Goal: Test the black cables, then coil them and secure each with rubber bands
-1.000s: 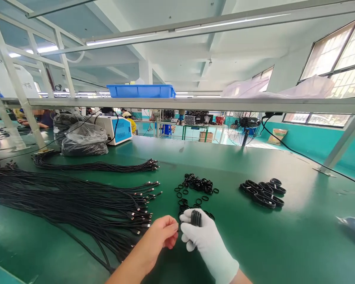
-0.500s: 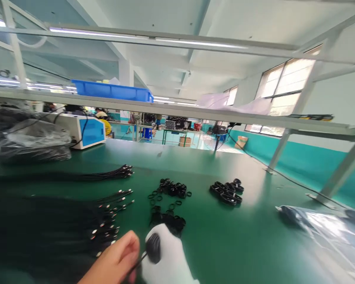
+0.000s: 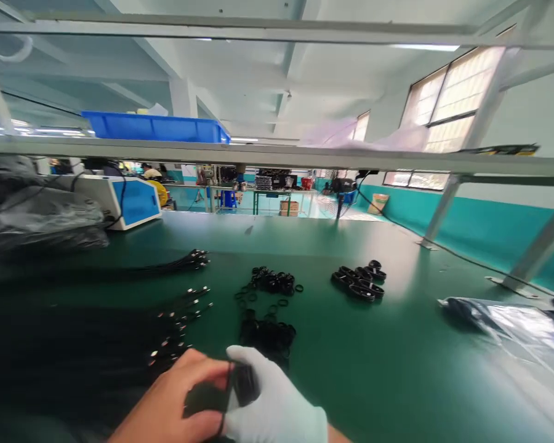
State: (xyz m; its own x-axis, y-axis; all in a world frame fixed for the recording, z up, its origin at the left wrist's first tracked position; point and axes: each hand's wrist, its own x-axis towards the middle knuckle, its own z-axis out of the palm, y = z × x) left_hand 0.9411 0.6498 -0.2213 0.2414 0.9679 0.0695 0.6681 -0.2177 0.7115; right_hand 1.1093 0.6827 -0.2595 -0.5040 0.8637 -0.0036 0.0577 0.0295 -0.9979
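Note:
My right hand (image 3: 277, 397), in a white glove, grips a blurred coil of black cable (image 3: 245, 384) between thumb and fingers. Bare, my left hand (image 3: 189, 397) curves in from the left, thumb and fingertips pressed on the thin dark strand at the coil's left side. Just beyond the hands lies a heap of small black rings (image 3: 268, 335), with a second pile of rings (image 3: 274, 281) farther back. To the left, many straight black cables (image 3: 173, 332) end in shiny connectors near my left wrist. Several coiled cables (image 3: 360, 282) are grouped at the right.
Another cable bundle (image 3: 180, 263) lies farther back on the green table (image 3: 373, 369). A plastic bag (image 3: 512, 332) is at right; bagged goods (image 3: 46, 215) and a blue-and-white machine (image 3: 133, 200) stand at left. A shelf (image 3: 277, 157) with a blue bin (image 3: 157, 128) crosses above.
My left hand has moved right, up against the coil, its thumb and fingers now on the coil's side. My gloved hand has turned, its thumb and fingers around the coil. The view has tilted down slightly.

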